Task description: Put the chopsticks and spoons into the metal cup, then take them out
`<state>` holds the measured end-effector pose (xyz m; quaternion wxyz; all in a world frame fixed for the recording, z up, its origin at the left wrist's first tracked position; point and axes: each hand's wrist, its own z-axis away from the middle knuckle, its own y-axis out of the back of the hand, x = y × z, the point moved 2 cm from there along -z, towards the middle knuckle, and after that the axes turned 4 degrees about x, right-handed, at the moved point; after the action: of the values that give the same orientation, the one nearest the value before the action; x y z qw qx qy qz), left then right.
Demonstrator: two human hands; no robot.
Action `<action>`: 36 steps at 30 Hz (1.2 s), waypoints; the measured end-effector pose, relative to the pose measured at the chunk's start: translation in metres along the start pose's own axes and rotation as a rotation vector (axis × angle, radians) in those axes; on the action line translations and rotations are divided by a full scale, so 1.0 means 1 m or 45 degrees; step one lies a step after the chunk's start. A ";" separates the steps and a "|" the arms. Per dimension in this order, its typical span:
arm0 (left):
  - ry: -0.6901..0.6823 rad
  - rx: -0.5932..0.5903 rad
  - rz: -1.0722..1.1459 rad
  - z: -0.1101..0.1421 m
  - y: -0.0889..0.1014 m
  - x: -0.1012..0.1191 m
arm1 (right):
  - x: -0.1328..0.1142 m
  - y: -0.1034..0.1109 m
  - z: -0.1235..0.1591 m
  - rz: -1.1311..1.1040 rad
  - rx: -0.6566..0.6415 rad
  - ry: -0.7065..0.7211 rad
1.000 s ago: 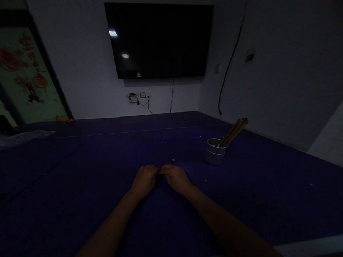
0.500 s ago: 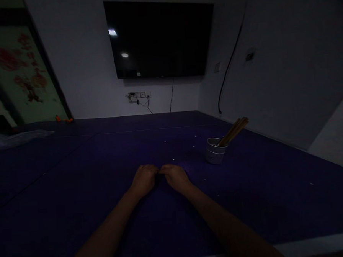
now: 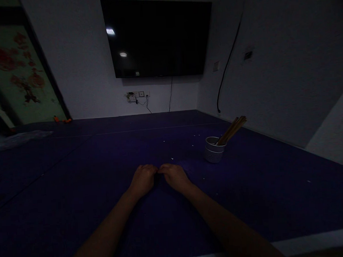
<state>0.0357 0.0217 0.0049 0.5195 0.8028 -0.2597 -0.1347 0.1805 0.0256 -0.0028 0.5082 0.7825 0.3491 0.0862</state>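
Observation:
My left hand (image 3: 144, 179) rests low over the dark blue surface (image 3: 85, 179), its fingers curled and closed. Opposite it, my right hand (image 3: 175, 177) is curled the same way, and the fingertips of both meet in the middle. Whatever they may pinch is hidden by the fingers and the dim light. To the right of my right hand stands a grey perforated cup (image 3: 214, 155), upright, with a bundle of wooden chopsticks (image 3: 232, 131) leaning out to the right. A small white scrap (image 3: 172, 158) lies just beyond my hands.
Several tiny white bits are scattered on the surface. At the far left lie a crumpled clear plastic sheet (image 3: 18, 140) and small orange objects (image 3: 63, 120). A black television (image 3: 161, 39) hangs on the far wall above power sockets (image 3: 137, 95). A black cable (image 3: 230, 66) hangs at the right.
The view has shifted slightly, so the cup and television appear a little further left. Both hands keep the same closed pose, fingertips together.

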 end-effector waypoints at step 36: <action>0.017 0.054 0.110 0.001 -0.002 -0.002 | -0.004 0.004 -0.001 0.016 -0.044 -0.010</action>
<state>0.0337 0.0228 0.0023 0.5094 0.8025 -0.2936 -0.1011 0.1789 0.0235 0.0018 0.5226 0.7761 0.3406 0.0923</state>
